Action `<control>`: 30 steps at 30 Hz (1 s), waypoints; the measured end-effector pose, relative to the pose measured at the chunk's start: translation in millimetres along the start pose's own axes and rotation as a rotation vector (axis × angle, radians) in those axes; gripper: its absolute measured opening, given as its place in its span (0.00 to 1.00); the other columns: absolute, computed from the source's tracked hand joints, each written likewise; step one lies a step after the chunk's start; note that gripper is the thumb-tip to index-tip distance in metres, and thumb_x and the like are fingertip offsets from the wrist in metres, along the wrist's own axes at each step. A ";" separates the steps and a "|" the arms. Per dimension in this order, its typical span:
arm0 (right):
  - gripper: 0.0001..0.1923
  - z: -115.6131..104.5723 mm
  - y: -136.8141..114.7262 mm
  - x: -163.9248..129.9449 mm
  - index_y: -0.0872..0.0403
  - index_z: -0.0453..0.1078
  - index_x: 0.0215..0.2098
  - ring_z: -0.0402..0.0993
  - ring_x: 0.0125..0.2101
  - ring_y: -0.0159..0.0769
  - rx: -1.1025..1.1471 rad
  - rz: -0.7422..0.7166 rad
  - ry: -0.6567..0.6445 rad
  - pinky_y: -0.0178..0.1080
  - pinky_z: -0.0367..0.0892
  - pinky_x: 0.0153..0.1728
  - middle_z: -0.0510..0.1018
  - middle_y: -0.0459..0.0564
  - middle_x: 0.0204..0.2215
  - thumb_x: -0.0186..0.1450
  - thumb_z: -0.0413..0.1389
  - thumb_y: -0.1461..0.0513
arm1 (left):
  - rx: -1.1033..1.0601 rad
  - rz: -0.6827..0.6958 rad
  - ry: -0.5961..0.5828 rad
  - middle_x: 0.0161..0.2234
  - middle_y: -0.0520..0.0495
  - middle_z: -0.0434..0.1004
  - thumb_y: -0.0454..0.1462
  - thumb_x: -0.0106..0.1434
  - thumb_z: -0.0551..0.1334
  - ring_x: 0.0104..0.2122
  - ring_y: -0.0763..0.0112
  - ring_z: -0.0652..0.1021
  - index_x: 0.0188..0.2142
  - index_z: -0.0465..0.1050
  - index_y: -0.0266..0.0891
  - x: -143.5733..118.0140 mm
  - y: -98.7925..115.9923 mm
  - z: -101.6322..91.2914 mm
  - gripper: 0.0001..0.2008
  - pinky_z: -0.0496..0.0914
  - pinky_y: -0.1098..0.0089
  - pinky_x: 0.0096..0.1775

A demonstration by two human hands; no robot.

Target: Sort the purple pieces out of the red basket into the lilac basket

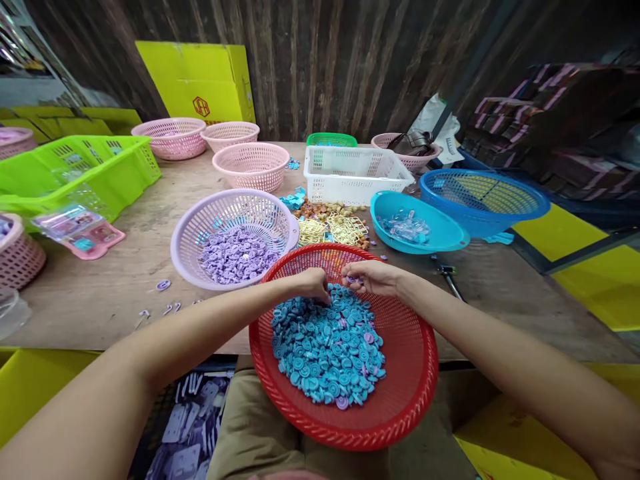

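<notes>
A red plastic basket (410,407) rests on my lap, tilted against the table edge. It holds many small blue round plastic pieces (325,347) with a few purple ones (342,403) mixed in. My left hand (316,285) reaches into the far part of the pile, its fingers curled down; whatever they pinch is hidden. Just right of it, over the basket's far side, my right hand (373,277) is closed around a few purple pieces (352,279). To the left, a lilac basket (187,247) contains a heap of similar purple pieces (240,255).
Beyond the red basket lie yellow and brown small parts (340,227). A turquoise bowl (445,233) with clear parts, a blue basket (485,193) and a white crate (355,173) stand behind. Pink baskets (250,167) and a green crate (135,173) are at the left.
</notes>
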State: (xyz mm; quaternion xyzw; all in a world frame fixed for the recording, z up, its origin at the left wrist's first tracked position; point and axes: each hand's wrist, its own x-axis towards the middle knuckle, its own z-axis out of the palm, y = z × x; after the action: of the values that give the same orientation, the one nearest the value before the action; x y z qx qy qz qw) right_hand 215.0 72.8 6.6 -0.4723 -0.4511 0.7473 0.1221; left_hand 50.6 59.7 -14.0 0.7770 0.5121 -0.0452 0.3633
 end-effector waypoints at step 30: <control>0.10 28.8 45.9 -68.0 0.53 0.68 0.33 0.70 0.31 0.37 -1.734 -0.138 -0.035 0.34 0.58 0.27 0.74 0.52 0.32 0.55 0.49 0.68 | 0.255 0.458 0.109 0.32 0.45 0.74 0.28 0.49 0.54 0.33 0.68 0.73 0.35 0.72 0.38 -31.8 31.2 22.1 0.14 0.64 0.72 0.35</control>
State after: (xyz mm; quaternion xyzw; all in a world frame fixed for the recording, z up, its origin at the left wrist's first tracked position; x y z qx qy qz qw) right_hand 238.3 -10.5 15.1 -0.3589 -0.8906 0.1382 -0.2427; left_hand 68.2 15.3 0.0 0.9133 0.3322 0.0161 0.2352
